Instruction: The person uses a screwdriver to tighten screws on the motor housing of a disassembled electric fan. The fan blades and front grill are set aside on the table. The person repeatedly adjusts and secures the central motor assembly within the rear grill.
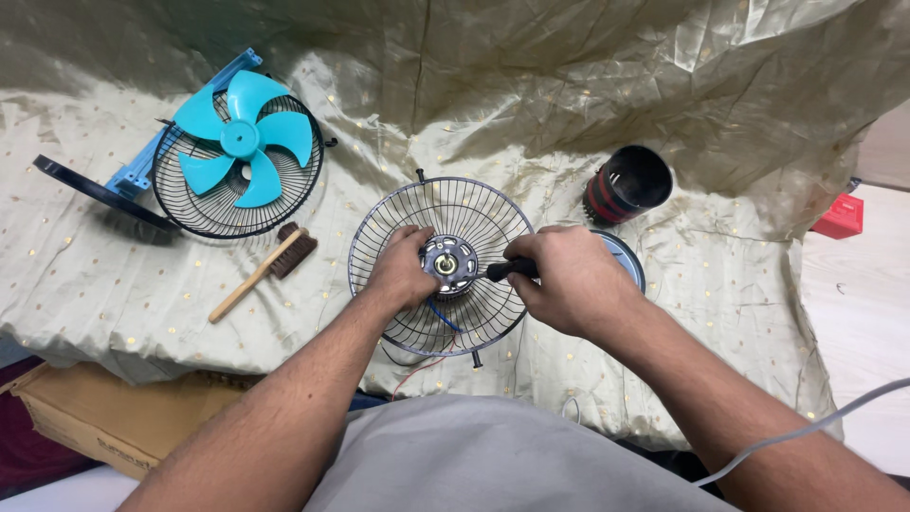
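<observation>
Far left: dark curved base piece point(95, 194) beside blue frame point(142, 161). Next: turquoise fan blade point(242, 137) lying on black wire guard point(190, 213). Wooden-handled brush point(265, 270) just right of it, on gold cloth point(664, 85). Centre: second wire grille point(398, 213) flat on cloth, motor hub point(447, 264) in middle. Left hand point(403, 270) curled over hub's left side, pressing on grille. Right hand point(569, 277) closed around black-handled screwdriver point(507, 269), tip at hub. Right: dark cylinder with red band point(626, 185).
</observation>
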